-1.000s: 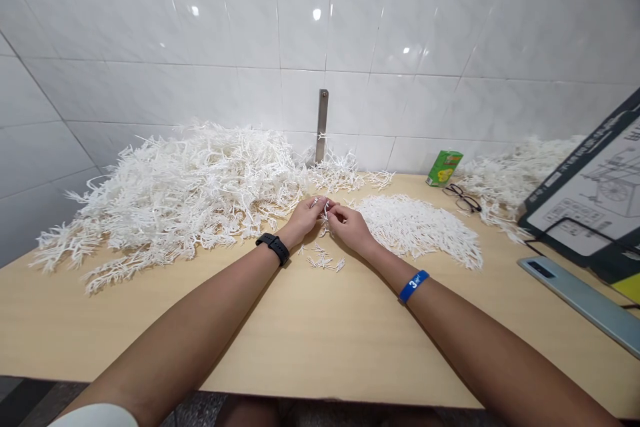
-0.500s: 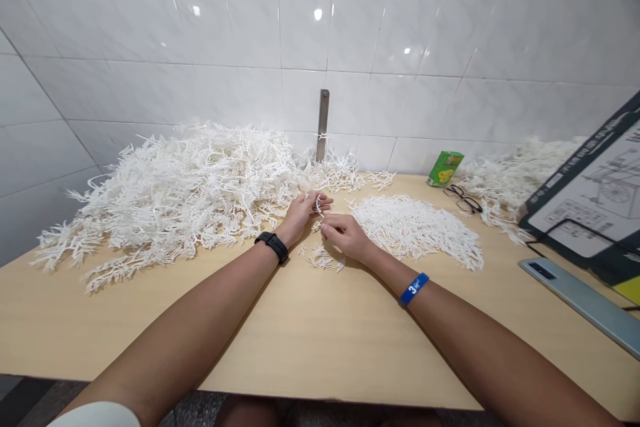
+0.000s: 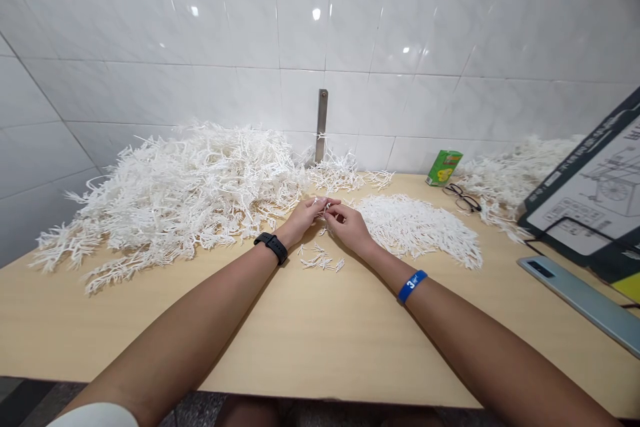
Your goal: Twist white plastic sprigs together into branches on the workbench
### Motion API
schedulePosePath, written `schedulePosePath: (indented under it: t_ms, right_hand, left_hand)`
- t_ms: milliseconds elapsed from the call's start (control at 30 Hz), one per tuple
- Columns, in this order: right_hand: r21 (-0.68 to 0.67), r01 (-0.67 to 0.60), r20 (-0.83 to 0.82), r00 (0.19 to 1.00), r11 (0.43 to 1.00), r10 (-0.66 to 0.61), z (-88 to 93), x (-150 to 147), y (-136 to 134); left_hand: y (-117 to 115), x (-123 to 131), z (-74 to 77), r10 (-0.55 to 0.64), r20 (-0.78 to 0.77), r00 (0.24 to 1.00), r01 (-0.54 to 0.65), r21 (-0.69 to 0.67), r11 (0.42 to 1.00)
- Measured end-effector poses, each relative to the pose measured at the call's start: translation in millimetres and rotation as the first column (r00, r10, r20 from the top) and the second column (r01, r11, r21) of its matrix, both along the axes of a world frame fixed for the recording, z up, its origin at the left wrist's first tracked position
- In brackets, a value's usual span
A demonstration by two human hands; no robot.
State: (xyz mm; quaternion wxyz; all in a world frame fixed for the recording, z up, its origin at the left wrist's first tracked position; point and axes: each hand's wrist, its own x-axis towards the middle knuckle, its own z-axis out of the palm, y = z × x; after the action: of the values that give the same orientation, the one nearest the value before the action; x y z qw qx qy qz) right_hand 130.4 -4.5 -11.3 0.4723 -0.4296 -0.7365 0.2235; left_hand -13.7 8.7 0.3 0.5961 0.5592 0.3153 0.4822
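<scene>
My left hand (image 3: pixel 305 215) and my right hand (image 3: pixel 349 225) meet above the middle of the wooden table (image 3: pixel 310 333). Both pinch the same small white branched plastic piece (image 3: pixel 324 208) between their fingertips. A big heap of white branched plastic pieces (image 3: pixel 185 193) lies to the left. To the right spreads a flatter pile of small white sticks (image 3: pixel 417 227). A few loose bits (image 3: pixel 320 260) lie on the table just below my hands. A black watch is on my left wrist, a blue band on my right.
A green carton (image 3: pixel 443 167) and glasses (image 3: pixel 463 198) sit at the back right, beside another white heap (image 3: pixel 515 177). A printed board (image 3: pixel 590 193) leans at the right edge with a phone (image 3: pixel 580 297) in front of it. A metal bracket (image 3: pixel 322 123) stands against the tiled wall.
Half a second ago my right hand was lowered toward the loose bits, away from the left. It has come back up and the fingertips of both hands meet again on the piece.
</scene>
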Motion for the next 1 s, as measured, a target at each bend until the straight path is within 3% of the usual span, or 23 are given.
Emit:
schedulePosePath:
  t_ms: [167,333,467,733,833,933,1000]
  right_hand:
    - [-0.091,0.007,-0.029,1.0,0.996,-0.01,2.2,-2,-3]
    - [-0.062,0.008,0.012,1.0,0.998,-0.007,1.5,-2,0]
    - [-0.019,0.021,0.046,0.999,1.0,-0.02,0.9,-3,-1]
    - [-0.059,-0.02,0.011,1.0,0.998,0.021,1.4,-2,0]
    - [-0.047,-0.082,-0.016,0.997,0.996,0.081,3.4,-1,-1]
    - [0.048,-0.25,0.054,0.967,0.967,0.247,4.6,-4,-9]
    - [0.11,-0.362,0.103,0.93,0.926,0.352,5.0,-6,-15]
  left_hand:
    - [2,1,-1.2,0.002,0.044,0.999,-0.003,0.006,1.0]
    - [0,2,1.9,-0.046,0.05,0.998,0.046,-0.003,0.999]
    - [2,2,-1.8,0.024,0.021,0.999,-0.025,0.015,1.0]
    - [10,5,-8.7,0.165,0.048,0.985,-0.164,-0.027,0.986]
    - [11,4,-5.7,0.239,0.086,0.967,-0.232,-0.085,0.969]
    - [11,3,-2.0,0.374,0.136,0.918,-0.346,-0.19,0.919]
    - [9,2,0.0,0.345,0.174,0.922,-0.309,-0.203,0.929]
